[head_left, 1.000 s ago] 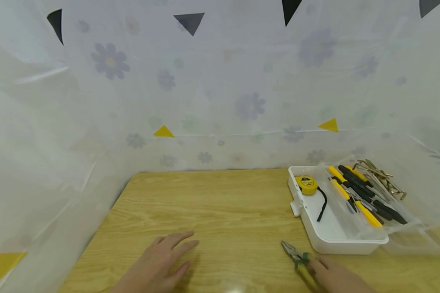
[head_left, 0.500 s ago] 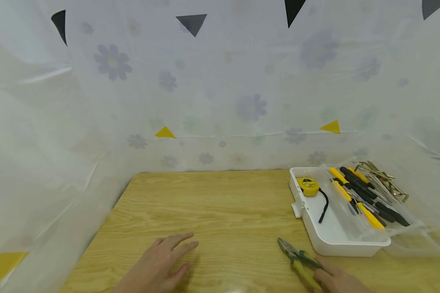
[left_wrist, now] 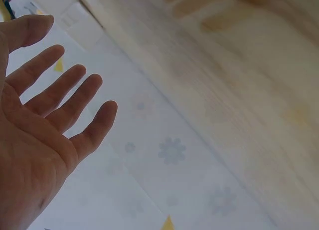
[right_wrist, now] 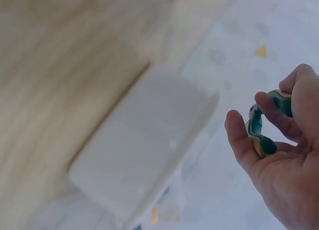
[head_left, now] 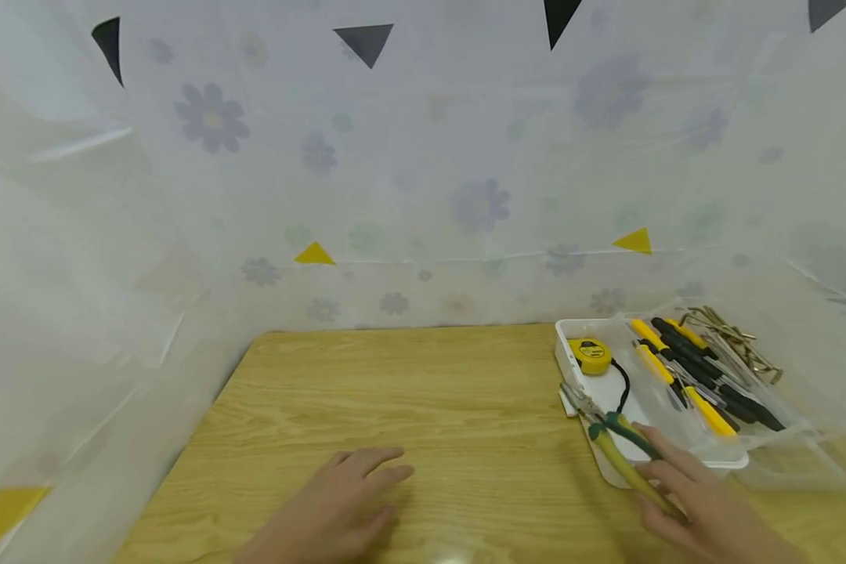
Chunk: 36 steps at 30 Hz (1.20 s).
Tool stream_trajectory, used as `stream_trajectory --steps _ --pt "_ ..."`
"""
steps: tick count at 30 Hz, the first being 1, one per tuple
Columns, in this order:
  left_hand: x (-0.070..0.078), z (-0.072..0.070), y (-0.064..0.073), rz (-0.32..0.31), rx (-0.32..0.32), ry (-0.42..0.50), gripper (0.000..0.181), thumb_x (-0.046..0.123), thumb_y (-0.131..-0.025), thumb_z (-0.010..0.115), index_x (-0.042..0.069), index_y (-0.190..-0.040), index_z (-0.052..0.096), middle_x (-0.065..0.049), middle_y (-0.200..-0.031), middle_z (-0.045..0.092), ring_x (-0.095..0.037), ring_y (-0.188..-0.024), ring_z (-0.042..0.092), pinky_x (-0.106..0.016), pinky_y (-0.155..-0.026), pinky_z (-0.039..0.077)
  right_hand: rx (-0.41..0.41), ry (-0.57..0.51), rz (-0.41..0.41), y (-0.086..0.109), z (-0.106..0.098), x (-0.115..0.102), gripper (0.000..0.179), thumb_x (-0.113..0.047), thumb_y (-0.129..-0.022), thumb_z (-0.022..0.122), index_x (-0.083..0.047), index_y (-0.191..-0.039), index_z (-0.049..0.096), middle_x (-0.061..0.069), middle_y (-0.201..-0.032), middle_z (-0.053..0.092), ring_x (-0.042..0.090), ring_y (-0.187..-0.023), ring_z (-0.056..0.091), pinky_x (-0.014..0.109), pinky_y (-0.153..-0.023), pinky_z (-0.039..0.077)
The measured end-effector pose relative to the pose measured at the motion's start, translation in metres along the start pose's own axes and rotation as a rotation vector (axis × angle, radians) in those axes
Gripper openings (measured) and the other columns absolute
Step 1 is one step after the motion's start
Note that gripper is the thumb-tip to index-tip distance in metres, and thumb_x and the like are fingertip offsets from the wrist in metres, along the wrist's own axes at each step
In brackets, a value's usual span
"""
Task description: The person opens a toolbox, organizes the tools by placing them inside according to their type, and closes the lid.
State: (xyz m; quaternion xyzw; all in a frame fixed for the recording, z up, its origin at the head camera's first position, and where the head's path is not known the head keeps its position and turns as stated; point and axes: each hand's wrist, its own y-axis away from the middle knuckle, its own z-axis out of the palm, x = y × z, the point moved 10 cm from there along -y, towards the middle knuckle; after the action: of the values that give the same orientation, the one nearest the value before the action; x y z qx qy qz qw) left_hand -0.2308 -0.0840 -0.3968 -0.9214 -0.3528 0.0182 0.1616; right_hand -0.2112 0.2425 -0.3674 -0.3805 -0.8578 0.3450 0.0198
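My right hand (head_left: 712, 501) grips a pair of pliers (head_left: 623, 466) with yellow-and-green handles, fingers around the handles. The pliers' nose points up and left, over the near left side of a white plastic box (head_left: 562, 337). In the right wrist view the pliers' handle ends (right_wrist: 266, 144) show between fingers and thumb, and the box's outer wall stands to the left. Inside the box lies a yellow tape measure (head_left: 592, 356) with a black strap. My left hand (head_left: 338, 501) holds nothing, its fingers loosely spread over the wooden tabletop; the left wrist view shows the bare palm (left_wrist: 40, 135).
A clear plastic tray (head_left: 804, 427) on the box's right side bears screwdrivers (head_left: 712, 411) with yellow and black handles. Bent brass-coloured hex keys (head_left: 736, 341) lie at its far end. A patterned translucent sheet (head_left: 423, 196) hangs behind the wooden table (head_left: 395, 376).
My right hand has lifted the pliers off the tabletop area and brought them up and right, over the box's near edge. My left hand has shifted slightly right.
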Motion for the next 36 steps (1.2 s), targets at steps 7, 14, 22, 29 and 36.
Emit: stream_trajectory --steps 7,14,22,29,36 --pt "0.031 0.013 -0.021 0.14 -0.043 0.007 0.045 0.032 -0.089 0.062 0.028 -0.132 0.05 0.003 -0.139 0.051 -0.013 -0.121 0.053 -0.039 -0.089 0.048 0.154 0.2 0.146 0.0 -0.054 0.041 0.013 -0.02 -0.077 0.075 -0.01 -0.082 0.068 0.023 -0.131 0.055 -0.018 -0.09 0.05 0.01 -0.049 0.032" --pt "0.059 0.018 -0.029 0.277 -0.017 0.078 0.042 0.03 -0.092 0.06 0.022 -0.132 0.051 -0.002 -0.136 0.053 -0.014 -0.117 0.056 -0.033 -0.084 0.05 0.169 0.344 0.342 0.017 -0.09 0.091 0.023 -0.009 -0.069 0.079 0.006 -0.084 0.07 0.031 -0.132 0.05 -0.021 -0.07 0.048 0.01 -0.043 0.031" --pt "0.082 0.026 -0.031 0.364 -0.044 0.014 0.041 0.043 -0.096 0.049 0.023 -0.131 0.053 0.0 -0.135 0.053 -0.012 -0.119 0.055 -0.028 -0.086 0.049 0.354 0.262 0.495 0.035 -0.124 0.144 0.02 0.006 -0.079 0.064 0.022 -0.09 0.062 0.032 -0.14 0.041 -0.012 -0.11 0.048 0.002 -0.064 0.027" --pt "0.085 0.034 -0.028 0.361 -0.133 -0.009 0.048 0.051 -0.098 0.036 0.024 -0.137 0.047 0.0 -0.139 0.05 -0.012 -0.122 0.052 -0.027 -0.09 0.047 0.417 0.23 0.556 0.054 -0.135 0.208 0.026 -0.009 -0.089 0.062 0.005 -0.11 0.068 0.019 -0.147 0.039 0.03 -0.135 0.04 0.002 -0.072 0.019" --pt "0.084 0.032 -0.024 0.352 -0.121 0.009 0.047 0.05 -0.099 0.036 0.024 -0.136 0.048 0.0 -0.138 0.051 -0.011 -0.12 0.054 -0.028 -0.089 0.047 0.318 0.227 0.701 0.063 -0.134 0.232 0.038 -0.008 -0.089 0.06 0.025 -0.106 0.055 0.035 -0.143 0.035 -0.032 -0.098 0.026 -0.008 -0.079 0.021"
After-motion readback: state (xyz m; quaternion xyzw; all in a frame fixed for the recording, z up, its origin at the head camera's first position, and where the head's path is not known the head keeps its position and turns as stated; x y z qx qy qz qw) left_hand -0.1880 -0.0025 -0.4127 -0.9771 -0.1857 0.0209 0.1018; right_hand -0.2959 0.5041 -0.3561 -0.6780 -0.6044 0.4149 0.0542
